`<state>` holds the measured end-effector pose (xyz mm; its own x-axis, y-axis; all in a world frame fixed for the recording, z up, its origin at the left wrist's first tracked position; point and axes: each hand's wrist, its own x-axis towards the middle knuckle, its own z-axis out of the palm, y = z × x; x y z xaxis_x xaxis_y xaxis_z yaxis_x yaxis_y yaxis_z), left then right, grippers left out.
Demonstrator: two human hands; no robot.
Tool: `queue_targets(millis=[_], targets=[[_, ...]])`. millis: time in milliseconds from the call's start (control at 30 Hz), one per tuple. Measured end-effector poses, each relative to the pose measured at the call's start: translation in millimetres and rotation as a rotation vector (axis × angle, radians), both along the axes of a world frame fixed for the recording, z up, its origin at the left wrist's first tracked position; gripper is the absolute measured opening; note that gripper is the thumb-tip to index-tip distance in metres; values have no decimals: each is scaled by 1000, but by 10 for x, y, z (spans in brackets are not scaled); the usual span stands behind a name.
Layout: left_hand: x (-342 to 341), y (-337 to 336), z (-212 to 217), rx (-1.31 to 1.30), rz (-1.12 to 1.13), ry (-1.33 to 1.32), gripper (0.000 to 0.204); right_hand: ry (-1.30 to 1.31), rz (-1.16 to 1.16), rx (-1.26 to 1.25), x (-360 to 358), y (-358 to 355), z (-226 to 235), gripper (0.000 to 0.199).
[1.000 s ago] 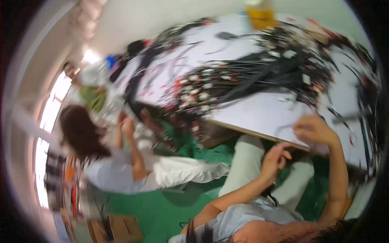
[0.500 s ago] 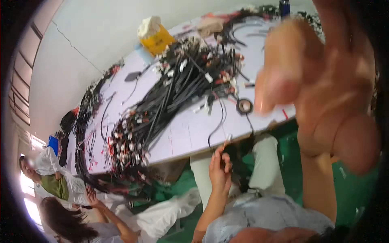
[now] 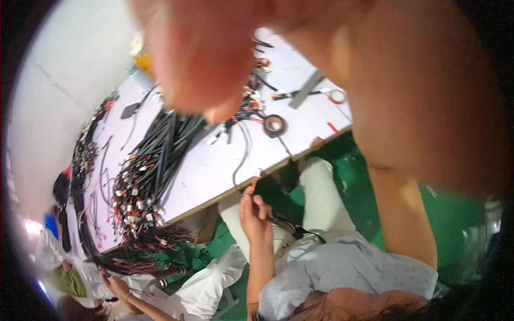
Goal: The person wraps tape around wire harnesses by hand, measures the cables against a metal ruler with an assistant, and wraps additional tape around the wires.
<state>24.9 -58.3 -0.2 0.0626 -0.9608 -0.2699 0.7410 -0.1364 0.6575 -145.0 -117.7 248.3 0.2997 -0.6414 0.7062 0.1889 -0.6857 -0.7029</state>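
Pinching a thin black wire [image 3: 239,160] just below the near edge of the table [image 3: 300,139]: left hand [image 3: 252,214], fingers [image 3: 250,193] closed on the strand where it drops off the edge. Running up from there onto the tabletop, curving toward a dark roll of tape [image 3: 275,125] near the same edge. Looming over the far part of the table, blurred and right against the lens: right hand [image 3: 214,59], forearm crossing in front of the table's right end; cannot tell whether its fingers are clenched or released. Lying lengthwise along the middle of the table: a thick bundle of black cables [image 3: 166,144] with red and white connectors at its end. Sitting at the far corner: a yellow box [image 3: 143,61]. Beyond the table's left end: another person's hand [image 3: 119,286] among more wires.
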Motion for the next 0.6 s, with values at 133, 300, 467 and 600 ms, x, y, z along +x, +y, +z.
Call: queue_targets(millis=[133,300,467,600], targets=[[55,25,-9,-16,-21,-3,24,26,-77,17,-184,82,-9,25],[46,51,-63,-6,-59,50,19,11,-80,26,-200,78,-51,25],[-21,-16,-89,26,-56,23,20,6,-68,4,-268,24,-39,25],[15,54,63,32,7,38,20,1,15,-23,-136,-19,14,25]])
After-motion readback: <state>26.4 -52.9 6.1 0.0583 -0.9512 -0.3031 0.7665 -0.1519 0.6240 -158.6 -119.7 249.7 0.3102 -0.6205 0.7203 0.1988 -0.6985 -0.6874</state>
